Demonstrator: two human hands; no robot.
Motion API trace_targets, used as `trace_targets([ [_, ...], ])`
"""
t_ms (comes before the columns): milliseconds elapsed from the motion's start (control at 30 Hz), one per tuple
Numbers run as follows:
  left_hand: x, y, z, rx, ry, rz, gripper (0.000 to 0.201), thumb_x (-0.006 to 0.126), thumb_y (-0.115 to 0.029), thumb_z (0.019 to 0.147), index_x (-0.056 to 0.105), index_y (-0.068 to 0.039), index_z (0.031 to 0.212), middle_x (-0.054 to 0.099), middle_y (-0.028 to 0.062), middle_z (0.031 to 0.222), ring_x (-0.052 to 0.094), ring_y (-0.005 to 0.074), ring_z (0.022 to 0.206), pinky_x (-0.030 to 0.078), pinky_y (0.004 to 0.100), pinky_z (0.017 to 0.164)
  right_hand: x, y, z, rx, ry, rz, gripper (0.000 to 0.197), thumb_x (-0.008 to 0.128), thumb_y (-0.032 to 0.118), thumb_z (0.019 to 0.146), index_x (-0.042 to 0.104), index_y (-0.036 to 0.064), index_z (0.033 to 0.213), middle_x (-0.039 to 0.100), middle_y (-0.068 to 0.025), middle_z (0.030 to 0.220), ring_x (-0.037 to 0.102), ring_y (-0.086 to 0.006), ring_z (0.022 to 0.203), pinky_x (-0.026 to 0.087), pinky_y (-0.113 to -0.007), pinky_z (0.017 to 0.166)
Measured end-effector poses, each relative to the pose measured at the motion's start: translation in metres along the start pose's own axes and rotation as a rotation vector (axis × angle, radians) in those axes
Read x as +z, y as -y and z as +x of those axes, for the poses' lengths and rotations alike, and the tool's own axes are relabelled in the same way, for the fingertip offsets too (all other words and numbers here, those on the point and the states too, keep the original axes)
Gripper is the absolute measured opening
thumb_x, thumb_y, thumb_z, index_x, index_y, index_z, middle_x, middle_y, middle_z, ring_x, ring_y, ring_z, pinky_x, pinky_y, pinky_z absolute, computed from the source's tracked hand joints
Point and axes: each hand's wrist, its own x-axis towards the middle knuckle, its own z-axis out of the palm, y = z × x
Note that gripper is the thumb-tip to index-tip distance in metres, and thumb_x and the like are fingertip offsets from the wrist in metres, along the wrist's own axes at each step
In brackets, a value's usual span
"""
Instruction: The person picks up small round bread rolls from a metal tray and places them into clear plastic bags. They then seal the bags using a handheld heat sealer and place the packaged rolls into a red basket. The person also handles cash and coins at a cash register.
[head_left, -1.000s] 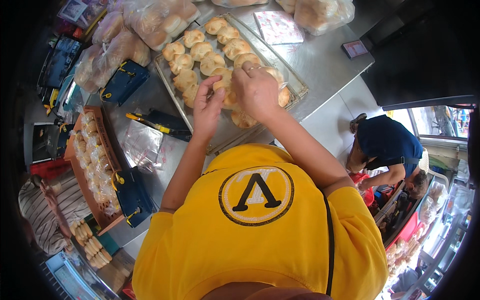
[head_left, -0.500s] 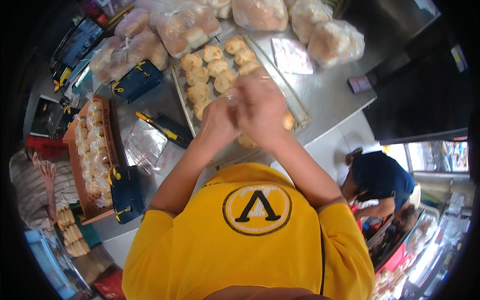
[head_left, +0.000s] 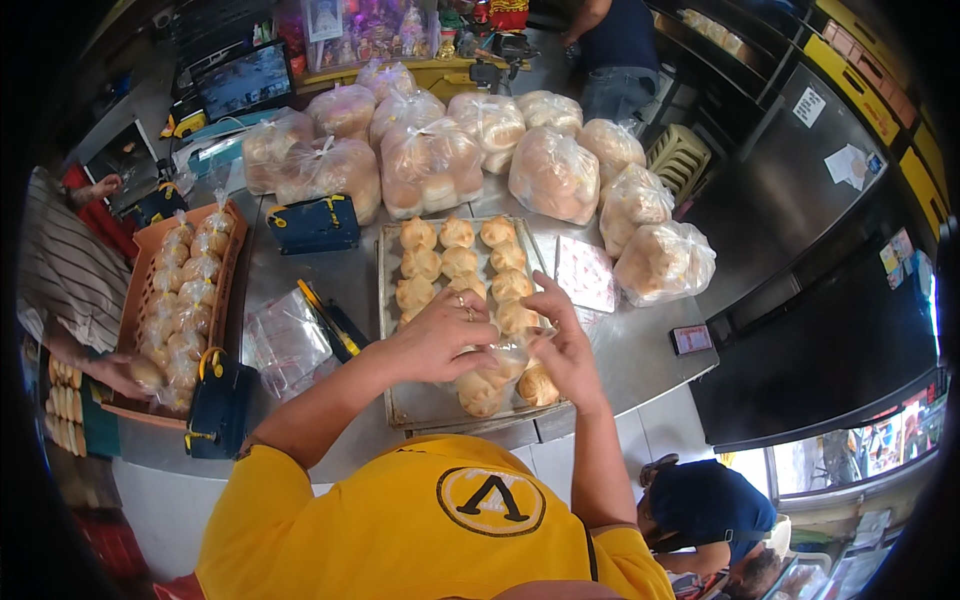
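A clear plastic bag with buns in it (head_left: 484, 388) is over the near part of a metal tray (head_left: 391, 300) that carries rows of golden-brown buns (head_left: 460, 262). My left hand (head_left: 446, 338), with a ring on one finger, is closed, its curled fingers at the bag's left upper side. On the other side, my right hand (head_left: 566, 352) pinches the film near the bag's top with its forefinger raised. Part of the bag's mouth is hidden behind my fingers. Beside the bag lies a loose bun (head_left: 538, 385).
Large bags of bread (head_left: 432, 165) line the far side of the steel table (head_left: 640, 350). Flat bag packs (head_left: 290, 340) (head_left: 586, 273) flank the tray. Blue tape dispensers (head_left: 312, 224) stand left, by a crate (head_left: 125, 375) of bagged buns. Another person's hand (head_left: 122, 375) reaches there. A phone (head_left: 690, 340) lies right.
My hands were together and blurred above the tray; now they are apart at the bag's top, with the bag visible between them. The view has tilted up, showing more of the far table.
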Motion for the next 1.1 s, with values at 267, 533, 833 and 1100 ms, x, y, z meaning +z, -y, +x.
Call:
trace_targets([
  [267, -0.034, 0.0, -0.011, -0.079, 0.269, 0.409, 0.013, 0.071, -0.023, 0.074, 0.067, -0.012, 0.077, 0.059, 0.0078, 0.094, 0.05, 0.028, 0.104, 0.036, 0.0426, 0.088, -0.016, 0.017, -0.005, 0.024, 0.25, -0.721, 0.017, 0.076, 0.009, 0.073, 0.06, 0.0052, 0.075, 0.044, -0.02, 0.137, 0.051, -0.0392, 0.118, 0.047, -0.041, 0.089],
  [533, -0.07, -0.023, -0.029, -0.102, -0.008, 0.48, 0.017, 0.074, -0.027, 0.068, 0.066, -0.013, 0.074, 0.057, 0.0062, 0.106, 0.048, 0.029, 0.108, 0.037, 0.0438, 0.088, -0.001, 0.016, -0.007, -0.047, 0.19, -0.613, 0.019, 0.074, 0.005, 0.075, 0.056, -0.0013, 0.074, 0.059, -0.0174, 0.11, 0.058, -0.033, 0.109, 0.05, -0.036, 0.082],
  [833, -0.056, 0.01, -0.087, -0.335, -0.018, 0.318, 0.021, 0.073, -0.027, 0.071, 0.064, -0.01, 0.08, 0.06, 0.0049, 0.097, 0.06, 0.0267, 0.087, 0.048, 0.0383, 0.071, 0.049, -0.034, -0.014, 0.126, 0.234, -0.291, 0.034, 0.066, -0.008, 0.08, 0.038, -0.0005, 0.062, 0.068, -0.0139, 0.085, 0.067, -0.0192, 0.092, 0.05, -0.026, 0.066],
  [1100, -0.042, 0.014, -0.097, -0.468, -0.104, -0.056, 0.024, 0.073, -0.016, 0.073, 0.056, -0.003, 0.082, 0.061, 0.008, 0.102, 0.062, 0.0283, 0.082, 0.05, 0.0348, 0.067, 0.063, -0.07, -0.02, 0.222, -0.011, 0.052, 0.039, 0.066, -0.01, 0.078, 0.036, 0.0065, 0.06, 0.064, -0.0055, 0.074, 0.058, -0.0086, 0.073, 0.046, -0.022, 0.065],
])
